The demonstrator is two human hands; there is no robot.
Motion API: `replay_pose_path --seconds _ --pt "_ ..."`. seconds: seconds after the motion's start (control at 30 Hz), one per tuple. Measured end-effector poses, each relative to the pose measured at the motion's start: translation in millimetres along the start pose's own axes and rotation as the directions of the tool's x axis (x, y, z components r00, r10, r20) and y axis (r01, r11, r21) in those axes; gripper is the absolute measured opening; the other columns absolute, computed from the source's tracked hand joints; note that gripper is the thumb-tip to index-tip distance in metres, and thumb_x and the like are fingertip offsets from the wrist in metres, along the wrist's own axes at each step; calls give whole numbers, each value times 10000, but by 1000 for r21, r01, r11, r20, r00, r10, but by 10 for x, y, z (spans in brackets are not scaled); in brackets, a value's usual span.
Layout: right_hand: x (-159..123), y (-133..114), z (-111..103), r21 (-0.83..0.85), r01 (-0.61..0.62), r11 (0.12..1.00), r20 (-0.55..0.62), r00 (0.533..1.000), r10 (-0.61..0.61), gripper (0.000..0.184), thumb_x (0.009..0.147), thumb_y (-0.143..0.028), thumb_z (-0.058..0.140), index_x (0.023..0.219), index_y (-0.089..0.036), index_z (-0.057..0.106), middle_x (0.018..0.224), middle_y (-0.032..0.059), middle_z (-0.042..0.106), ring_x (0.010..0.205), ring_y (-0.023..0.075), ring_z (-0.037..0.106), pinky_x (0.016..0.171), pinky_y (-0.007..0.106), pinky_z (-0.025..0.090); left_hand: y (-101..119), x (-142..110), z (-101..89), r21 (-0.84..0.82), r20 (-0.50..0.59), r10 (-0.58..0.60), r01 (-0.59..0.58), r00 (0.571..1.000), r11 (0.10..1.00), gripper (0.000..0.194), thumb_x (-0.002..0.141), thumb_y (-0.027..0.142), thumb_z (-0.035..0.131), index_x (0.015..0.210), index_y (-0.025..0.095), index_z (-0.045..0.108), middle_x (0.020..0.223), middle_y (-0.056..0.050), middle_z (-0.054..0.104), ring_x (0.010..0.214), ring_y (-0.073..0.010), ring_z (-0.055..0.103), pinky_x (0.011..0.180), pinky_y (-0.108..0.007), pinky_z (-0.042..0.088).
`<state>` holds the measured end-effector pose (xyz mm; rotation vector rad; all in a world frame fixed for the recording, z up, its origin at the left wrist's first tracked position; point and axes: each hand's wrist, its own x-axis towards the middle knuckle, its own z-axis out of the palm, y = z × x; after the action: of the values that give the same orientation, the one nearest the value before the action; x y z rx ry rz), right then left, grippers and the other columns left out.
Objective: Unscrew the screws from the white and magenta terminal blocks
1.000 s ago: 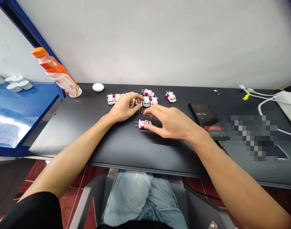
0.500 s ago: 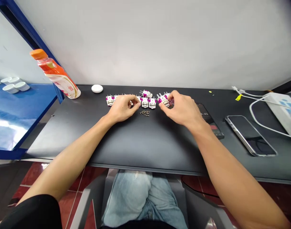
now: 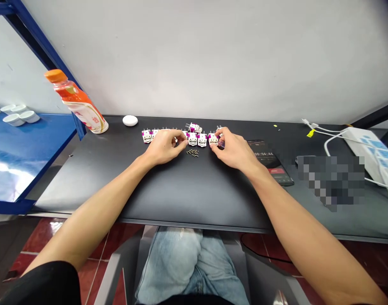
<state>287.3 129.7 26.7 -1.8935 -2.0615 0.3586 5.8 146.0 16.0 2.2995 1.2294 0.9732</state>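
Observation:
A row of small white-and-magenta plug parts [image 3: 197,138] with metal prongs stands along the far side of the black table [image 3: 187,186]. My left hand [image 3: 164,145] rests with curled fingers over the left part of the row, pinching at one of the parts. My right hand [image 3: 232,147] is closed on a white-and-magenta plug part [image 3: 213,139] at the row's right end. A small heap of tiny screws [image 3: 192,152] lies between my hands, just in front of the row.
An orange drink bottle [image 3: 77,103] and a white round puck [image 3: 130,120] stand at the far left. A phone showing a timer [image 3: 269,161] lies right of my right hand. A white power strip [image 3: 373,151] with cables is at the far right. Blue shelf [image 3: 29,148] at left.
My right hand picked a plug part up from the table's middle, carried it toward the far right of the row, then moved it left to the row's right end. My left hand stayed put.

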Motion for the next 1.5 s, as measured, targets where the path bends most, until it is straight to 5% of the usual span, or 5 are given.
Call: replay_pose_path --seconds 0.57,0.8,0.93,1.27,1.5 --pt "-16 -21 18 2 64 998 5 998 -64 266 987 -300 680 1252 -318 664 1223 80 829 1001 322 767 844 424 530 6 -8 -12 3 3 14 -14 1000 1000 170 996 344 707 958 218 814 861 -13 823 650 -150 605 742 -317 517" --pt "-16 -46 -55 -117 -79 990 -145 988 61 551 1064 -379 557 1601 -284 643 1418 179 773 1110 430 782 947 563 608 11 -4 -14 9 9 7 -7 1000 1000 174 1001 352 707 959 220 812 858 -15 821 656 -157 613 736 -319 513" --pt "-12 7 -95 -176 -152 973 -106 985 135 624 1108 -460 513 1712 -345 617 1523 212 694 1076 450 797 997 652 613 27 1 -27 3 12 8 -8 1000 1000 185 1001 357 694 952 219 807 864 -18 828 655 -153 607 747 -319 516" --pt "60 161 -49 -198 -160 967 -163 978 129 462 1081 -548 600 1412 -251 727 1243 244 765 989 427 749 916 594 603 25 -2 -30 8 13 -1 1 1000 1000 176 1004 349 695 951 221 803 855 -15 826 653 -155 614 753 -323 513" --pt "48 84 -123 -196 -202 960 -112 977 182 360 1066 -570 681 1277 -279 705 1277 206 791 1032 418 760 933 564 580 4 0 -29 4 20 -2 2 1000 1000 179 1010 351 693 957 218 801 848 -13 811 660 -155 613 762 -320 507"
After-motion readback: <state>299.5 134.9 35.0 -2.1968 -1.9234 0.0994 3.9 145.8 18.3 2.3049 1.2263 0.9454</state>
